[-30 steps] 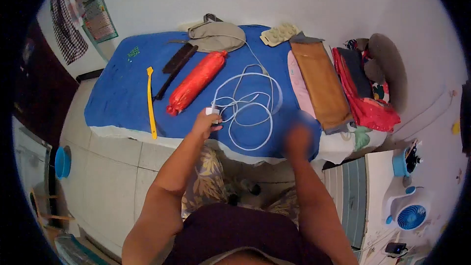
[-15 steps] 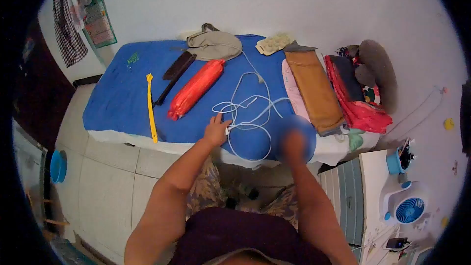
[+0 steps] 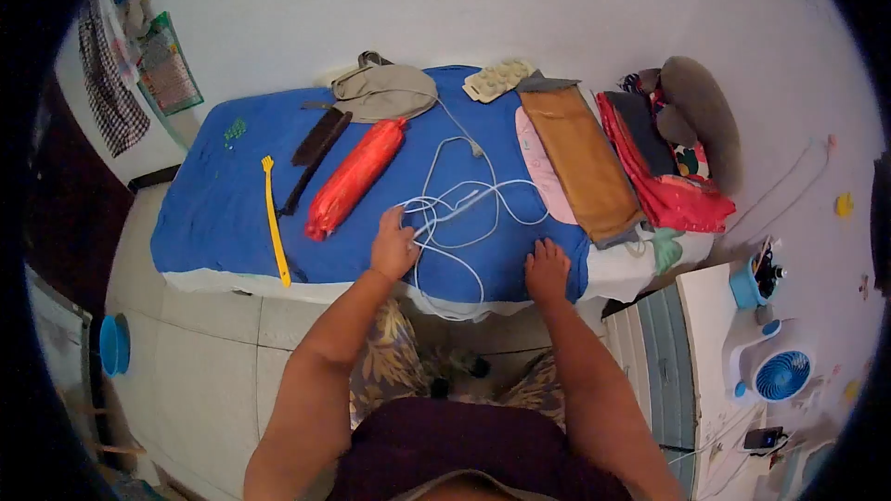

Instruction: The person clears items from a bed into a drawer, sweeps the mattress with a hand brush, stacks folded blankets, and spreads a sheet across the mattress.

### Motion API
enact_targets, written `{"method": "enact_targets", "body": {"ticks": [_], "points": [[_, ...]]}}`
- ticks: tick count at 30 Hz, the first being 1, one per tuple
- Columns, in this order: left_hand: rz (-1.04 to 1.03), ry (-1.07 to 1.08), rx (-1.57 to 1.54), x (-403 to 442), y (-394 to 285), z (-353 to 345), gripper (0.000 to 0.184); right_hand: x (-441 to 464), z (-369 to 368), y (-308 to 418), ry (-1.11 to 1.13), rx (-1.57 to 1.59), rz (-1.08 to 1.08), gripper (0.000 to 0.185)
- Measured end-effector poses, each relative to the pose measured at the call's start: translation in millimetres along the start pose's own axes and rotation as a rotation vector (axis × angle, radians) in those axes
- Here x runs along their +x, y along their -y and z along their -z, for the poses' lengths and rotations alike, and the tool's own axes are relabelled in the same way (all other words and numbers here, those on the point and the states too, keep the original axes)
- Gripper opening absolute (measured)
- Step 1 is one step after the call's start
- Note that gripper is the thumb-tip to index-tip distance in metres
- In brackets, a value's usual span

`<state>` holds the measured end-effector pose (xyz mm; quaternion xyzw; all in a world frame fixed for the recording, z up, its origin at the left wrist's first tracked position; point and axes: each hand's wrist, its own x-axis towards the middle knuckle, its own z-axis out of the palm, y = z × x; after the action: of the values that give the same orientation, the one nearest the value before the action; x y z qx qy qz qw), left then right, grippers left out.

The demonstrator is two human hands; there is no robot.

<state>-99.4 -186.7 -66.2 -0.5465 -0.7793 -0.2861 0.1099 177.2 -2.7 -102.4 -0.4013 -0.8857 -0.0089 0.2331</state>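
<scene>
A long white cable (image 3: 452,213) lies in loose, crossing loops on the blue bed sheet (image 3: 506,260). My left hand (image 3: 394,246) is at the left side of these loops, fingers closed on part of the cable; its grip is partly hidden. To the right of the loops, my right hand (image 3: 548,269) rests on the sheet near the bed's front edge. Its fingers are stretched forward and hold nothing. One strand of the cable runs up towards a beige bag (image 3: 385,93), with a small pale fitting (image 3: 476,148) along it.
Left of the cable lie a red wrapped roll (image 3: 357,178), a dark bed brush (image 3: 317,144) and a yellow back scratcher (image 3: 275,223). Rightward are a folded brown cloth (image 3: 580,158), red folded fabric (image 3: 673,195) and a grey cushion (image 3: 701,116). A blue-white fan (image 3: 781,375) stands on a cabinet.
The cable's loops have shifted, with its lower loop now more to the left. My right hand, blurred before, now lies still on the sheet. The camera view has moved slightly.
</scene>
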Motion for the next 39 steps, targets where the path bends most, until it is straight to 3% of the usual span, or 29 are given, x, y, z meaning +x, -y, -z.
{"method": "enact_targets", "body": {"ticks": [3, 6, 11, 14, 17, 20, 22, 24, 26, 28, 31, 33, 35, 38, 39], "points": [[0.212, 0.01, 0.008, 11.1, -1.2, 4.5, 0.02, -0.6, 1.4, 0.8, 0.012, -0.016, -0.004, 0.042], [0.323, 0.162, -0.054, 20.0, 15.3, -11.1, 0.021, 0.5, 5.5, -0.4, 0.001, 0.012, 0.012, 0.041], [0.289, 0.14, -0.167, 7.5, 0.6, 16.2, 0.024, -1.5, -5.6, -5.9, -0.128, 0.062, 0.042, 0.04], [0.292, 0.174, -0.295, -7.2, -18.7, 58.8, 0.025, 5.6, 7.7, -2.5, -0.003, 0.104, -0.026, 0.04], [0.185, 0.252, -0.318, -11.7, -24.0, 99.2, 0.024, 16.1, 13.6, -13.7, 0.041, 0.727, -0.193, 0.042], [0.179, 0.408, -0.422, -17.3, -47.3, 141.8, 0.022, 37.5, 58.4, 5.0, -0.279, 0.774, -0.171, 0.042], [0.198, 0.562, -0.527, -17.6, -64.5, 154.7, 0.021, 57.3, 127.9, 44.6, -0.221, 0.894, -0.006, 0.046], [0.168, 0.752, -0.63, -11.8, -79.4, 161.2, 0.021, 68.1, 185.2, 79.6, 0.065, 1.016, 0.201, 0.048], [0.081, 0.821, -0.702, -5.4, -101.3, 165.2, 0.019, 72.1, 196.6, 99.0, 0.426, 1.201, 0.357, 0.049], [0.004, 0.884, -0.763, -2.7, -121.5, 172.9, 0.018, 66.6, 190.6, 108.1, 0.667, 1.166, 0.462, 0.055], [-0.089, 0.945, -0.816, 2.3, -143.2, 188.0, 0.016, 35.6, 129.5, 110.7, 1.095, 1.708, 0.297, 0.072], [-0.118, 0.96, -0.831, 2.3, -150.2, 194.6, 0.017, 8.9, 147.2, 113.4, 1.23, 1.963, 0.116, 0.081], [0.064, 0.895, -0.821, 5.0, -154.7, 200.8, 0.017, -18.4, 140.9, 110.9, 1.273, 2.27, -0.039, 0.092], [0.167, 0.792, -0.807, 11.8, -144.8, 191.7, 0.018, -40.0, 166.6, 98.8, 1.317, 2.091, 0.159, 0.118], [0.144, 0.751, -0.803, 14.0, -142.1, 189.1, 0.018, -45.5, 183.3, 100.3, 1.313, 2.036, 0.047, 0.117]]}}
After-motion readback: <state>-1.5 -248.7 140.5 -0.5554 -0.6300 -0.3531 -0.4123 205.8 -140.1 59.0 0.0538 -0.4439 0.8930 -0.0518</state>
